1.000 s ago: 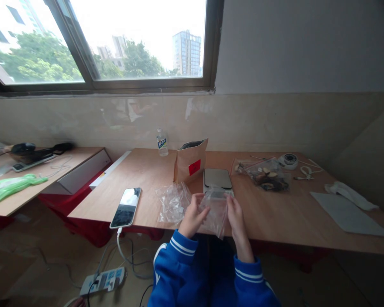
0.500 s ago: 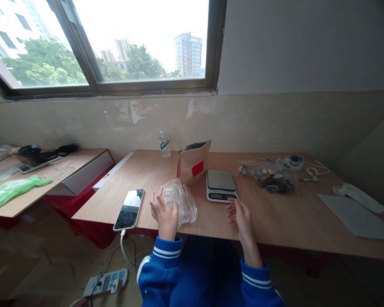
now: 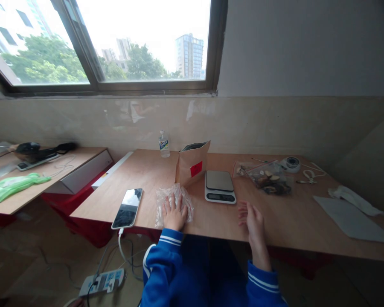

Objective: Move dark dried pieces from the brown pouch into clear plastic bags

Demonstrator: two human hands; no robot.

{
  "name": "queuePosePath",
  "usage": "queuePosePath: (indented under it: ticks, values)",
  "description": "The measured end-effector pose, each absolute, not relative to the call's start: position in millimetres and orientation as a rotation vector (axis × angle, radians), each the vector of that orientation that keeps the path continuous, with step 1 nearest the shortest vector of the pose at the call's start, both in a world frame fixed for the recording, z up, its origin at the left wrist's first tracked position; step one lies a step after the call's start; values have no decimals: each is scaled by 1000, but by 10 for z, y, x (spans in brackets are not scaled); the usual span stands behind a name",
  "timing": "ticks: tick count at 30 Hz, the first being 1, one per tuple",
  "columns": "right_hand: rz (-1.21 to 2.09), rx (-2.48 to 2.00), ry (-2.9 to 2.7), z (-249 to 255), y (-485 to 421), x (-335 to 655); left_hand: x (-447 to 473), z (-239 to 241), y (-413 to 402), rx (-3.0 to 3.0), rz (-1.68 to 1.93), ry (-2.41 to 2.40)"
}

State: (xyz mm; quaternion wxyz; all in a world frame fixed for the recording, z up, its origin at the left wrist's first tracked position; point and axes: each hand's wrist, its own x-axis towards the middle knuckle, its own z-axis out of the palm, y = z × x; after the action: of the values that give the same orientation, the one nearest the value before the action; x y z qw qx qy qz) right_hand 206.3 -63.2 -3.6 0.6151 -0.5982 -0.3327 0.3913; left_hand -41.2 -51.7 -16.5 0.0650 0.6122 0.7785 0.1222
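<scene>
My left hand (image 3: pixel 174 214) lies flat with spread fingers on clear plastic bags (image 3: pixel 160 199) near the table's front edge. To the right, my right hand (image 3: pixel 251 218) is raised over the tabletop, fingers loosely curled and apart, holding nothing. Just beyond it to the left sits a white digital kitchen scale (image 3: pixel 220 187) with a bare metal platform; its display cannot be read. Behind the plastic bags stands a brown paper pouch (image 3: pixel 191 166) with a red label, its top open.
A smartphone (image 3: pixel 128 208) on a charging cable lies at the left, near the edge. A bottle (image 3: pixel 164 145) stands at the back. On the right are bags of dark dried pieces (image 3: pixel 270 181), a white camera (image 3: pixel 290 164) and a white sheet (image 3: pixel 352 219). A power strip (image 3: pixel 103 282) rests below.
My left hand has come down flat onto the plastic bags, which now lie flatter and further left. My right hand has moved away from the scale's front edge, to the right.
</scene>
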Motion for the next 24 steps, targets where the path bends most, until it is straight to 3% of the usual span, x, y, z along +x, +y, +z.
queuePosePath:
  ticks: [3,9,18,24]
  values:
    - [678,-1524,-839,-119,-596,2276,-426,-163,-518,1820,406,2346]
    - [-85,-1792,-1075,-210,-124,2743,-486,-187,-518,1778,587,2232]
    - [-116,-2226,-1321,-222,378,3028,-750,-13,-542,1631,1415,1760]
    - [-278,-2137,-1461,-128,515,3064,-633,229,-902,1592,1605,1551]
